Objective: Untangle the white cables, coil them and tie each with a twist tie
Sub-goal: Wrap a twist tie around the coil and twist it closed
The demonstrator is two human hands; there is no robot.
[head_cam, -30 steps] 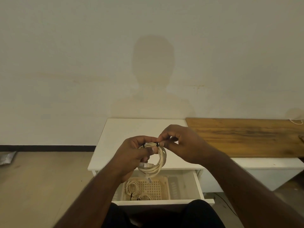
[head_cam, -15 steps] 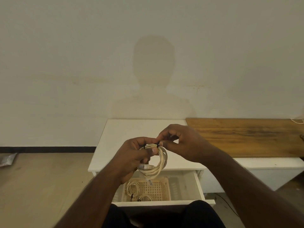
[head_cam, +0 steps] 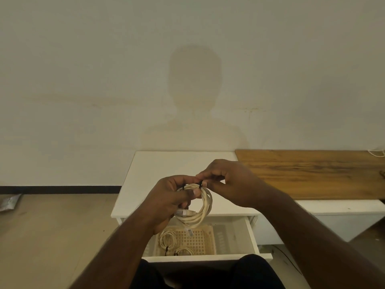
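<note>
While the wall fills the upper field, the white bench [head_cam: 166, 170] stands against it, smooth and flat-topped, with a grained wooden board [head_cam: 312, 174] lying on a lower white unit to its right. Below the bench top an open drawer [head_cam: 253, 236] holds a tan plastic basket [head_cam: 200, 240] with a square lattice floor. Two small white coils lie in the basket, a first coil [head_cam: 167, 238] near its left wall and a second coil [head_cam: 184, 250] by its near edge; each shows a dark tie, so by appearance they are finished.

Above the drawer, the left hand [head_cam: 168, 201] grips a third white cable coil [head_cam: 200, 209], thumb pressed across the round, glossy loops; a pale connector [head_cam: 186, 213] juts from the bundle. The right hand [head_cam: 229, 184] pinches the thin black twist tie [head_cam: 201, 184] at the top of the coil, fingers curled tight.

Step in hand, as judged: tying the third coil. The next move likely calls for turning the tie's ends about each other while the left hand keeps the springy loops from opening. How many turns the tie already has cannot be told.
</note>
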